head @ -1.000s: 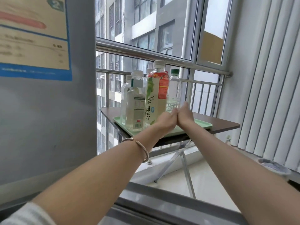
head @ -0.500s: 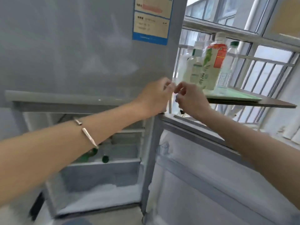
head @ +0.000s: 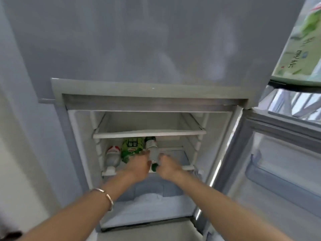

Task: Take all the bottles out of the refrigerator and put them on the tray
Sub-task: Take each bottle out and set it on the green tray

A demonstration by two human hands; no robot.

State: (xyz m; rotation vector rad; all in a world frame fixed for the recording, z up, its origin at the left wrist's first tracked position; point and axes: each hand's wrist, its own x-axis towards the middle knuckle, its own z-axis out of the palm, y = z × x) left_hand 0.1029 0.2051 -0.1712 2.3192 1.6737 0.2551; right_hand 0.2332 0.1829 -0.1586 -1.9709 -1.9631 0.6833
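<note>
Nearest: two bare forearms reaching in from 6 o'clock, a metal bangle [head: 106, 197] on the left wrist. Left hand [head: 139, 168] and right hand [head: 169, 166] sit either side of a clear green-capped bottle [head: 152, 150] lying on its side on the lower shelf [head: 188, 166] of the open refrigerator [head: 156, 94], cap toward the person. Fingers of both hands look cupped around its neck end, touching or nearly so; whether either has closed firm, cannot tell through the blur. At 9 o'clock from it, touching, a green-labelled bottle [head: 132, 149]; further toward 9, a pale bottle with red-and-white label [head: 112, 155], both also lying down. Upper shelf [head: 149, 135] bare. Far at 2 o'clock, a green tray [head: 295, 80] edge with a large labelled bottle [head: 302, 49] standing on it. Judgement: plastic, likely full, moderately heavy, possibly cold and slick, rolls freely. Best taken around the body just behind the shoulder, not by the cap alone.
</note>
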